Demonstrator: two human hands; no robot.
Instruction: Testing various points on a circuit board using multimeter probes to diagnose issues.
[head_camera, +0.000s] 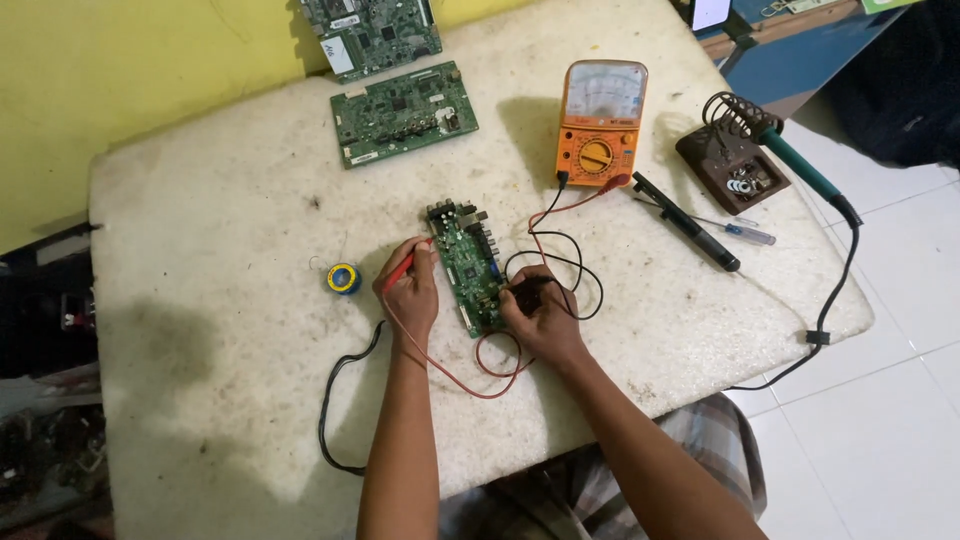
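A small green circuit board (468, 262) lies in the middle of the white worktable (220, 300). My left hand (410, 290) holds a red test probe (405, 263) whose tip points at the board's left edge. My right hand (540, 315) grips a black test probe (525, 287) against the board's right side. Red and black leads (545, 225) run from both probes up to an orange analog multimeter (598, 122) standing behind the board.
Two larger green circuit boards (403, 112) lie at the back by the yellow wall. A soldering iron (800, 165) rests in its brown stand (730, 160) at right. A black tool (685, 220), a small screwdriver (740, 232) and a solder spool (343, 278) lie nearby.
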